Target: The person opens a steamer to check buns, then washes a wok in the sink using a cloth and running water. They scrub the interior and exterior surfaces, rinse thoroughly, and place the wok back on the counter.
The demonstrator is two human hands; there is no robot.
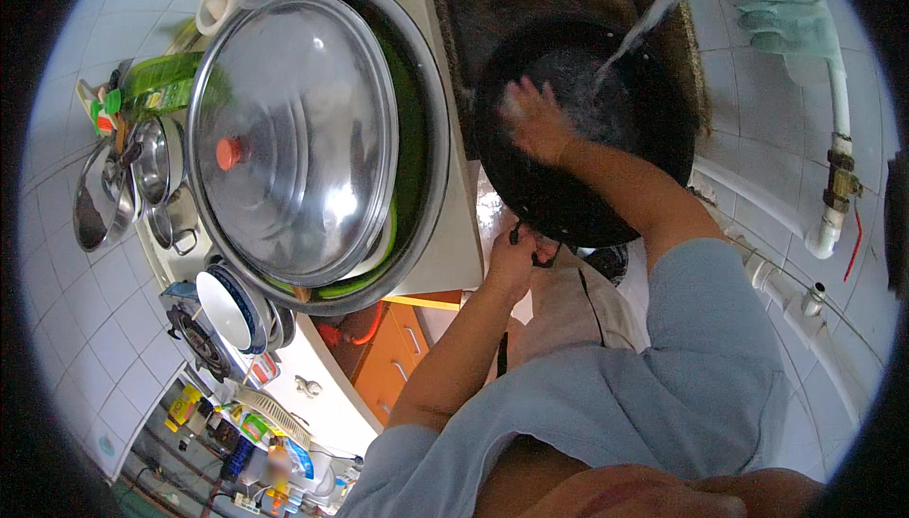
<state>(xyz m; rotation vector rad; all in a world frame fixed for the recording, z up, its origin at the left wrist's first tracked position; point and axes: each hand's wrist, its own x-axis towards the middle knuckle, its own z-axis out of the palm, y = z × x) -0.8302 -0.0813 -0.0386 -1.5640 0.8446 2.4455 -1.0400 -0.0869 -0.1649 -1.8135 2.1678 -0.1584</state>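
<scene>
A large black wok (603,191) lies tilted over a dark sink (469,42), while water (650,21) runs from a tap into it. My left hand (517,255) is closed around the wok's handle (545,259) at the rim nearest me. Inside the wok, my right hand (536,120) is spread over the upper left part of its inner surface. The hand is blurred, and something pale shows at its fingers; whether it holds that cannot be told.
Left of the sink, a big metal basin (437,163) bears a steel lid (284,163) with a red knob. Beyond it stand steel pots (153,156) and stacked bowls (226,312). White pipes (839,106) run along the tiled wall at right.
</scene>
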